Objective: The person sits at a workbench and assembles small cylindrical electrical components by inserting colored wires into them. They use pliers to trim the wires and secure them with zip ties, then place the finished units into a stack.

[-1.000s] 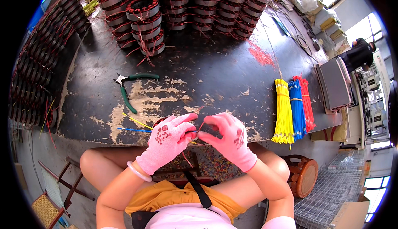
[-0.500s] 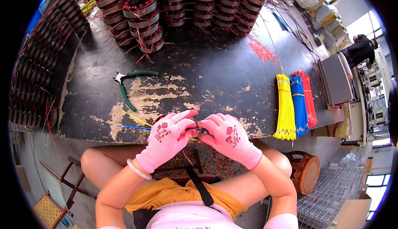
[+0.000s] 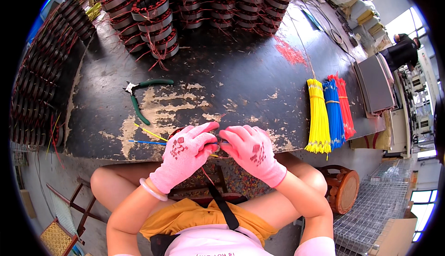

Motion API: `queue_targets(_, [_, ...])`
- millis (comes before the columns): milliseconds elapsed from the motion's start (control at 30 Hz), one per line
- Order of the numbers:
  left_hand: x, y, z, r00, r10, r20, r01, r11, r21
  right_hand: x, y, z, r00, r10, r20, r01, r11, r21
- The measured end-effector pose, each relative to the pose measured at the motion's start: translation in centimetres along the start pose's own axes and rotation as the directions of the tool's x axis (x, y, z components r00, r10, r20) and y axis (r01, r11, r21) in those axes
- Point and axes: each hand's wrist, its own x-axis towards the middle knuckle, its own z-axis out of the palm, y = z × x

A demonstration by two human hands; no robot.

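At the near table edge, both my hands wear pink gloves and are closed, fingertips almost meeting. My left hand (image 3: 185, 147) pinches a blue wire (image 3: 146, 142), whose free end sticks out to the left. A yellow wire (image 3: 149, 131) runs out beside it. Between my hands a short blue stretch leads into the pinched fingers of my right hand (image 3: 254, 153). Something dark red shows in part behind my left hand; most of it is hidden. A thin reddish lead hangs below that hand. Green-handled cutters (image 3: 139, 96) lie spread on the table beyond.
Wire-wound stator cores (image 3: 153, 22) stand stacked at the back, with more stacks (image 3: 39, 84) at the left. Bundles of yellow wires (image 3: 317, 117), blue wires (image 3: 333, 112) and red wires (image 3: 344, 103) lie at the right. Red scraps (image 3: 290, 52) are behind them. A person (image 3: 401, 52) stands far right.
My right hand has turned slightly, its fingers pressing closer together near the left fingertips. The whole view has shifted a little; the left hand keeps its grip.
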Motion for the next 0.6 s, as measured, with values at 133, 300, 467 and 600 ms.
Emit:
queue_targets(133, [0.1,0.1,-0.1,0.999,-0.004,0.054,0.004,1.000,0.007,-0.4,0.8,0.3,0.505,0.313,0.804,-0.819,-0.121,0.562])
queue_targets(300, [-0.1,-0.2,0.0,1.000,0.003,0.027,-0.004,1.000,0.001,0.1,0.6,-1.2,0.897,0.233,0.377,-0.378,0.844,0.379])
queue_targets(467, [0.2,0.0,-0.1,0.999,0.013,0.041,-0.014,1.000,0.019,0.2,0.5,-0.8,0.976,0.003,0.218,-0.039,0.986,0.159])
queue_targets(600, [0.5,0.3,-0.2,0.999,0.035,0.035,-0.035,0.999,-0.004,0.7,1.0,-0.6,0.521,0.307,0.796,-0.843,0.040,0.537])
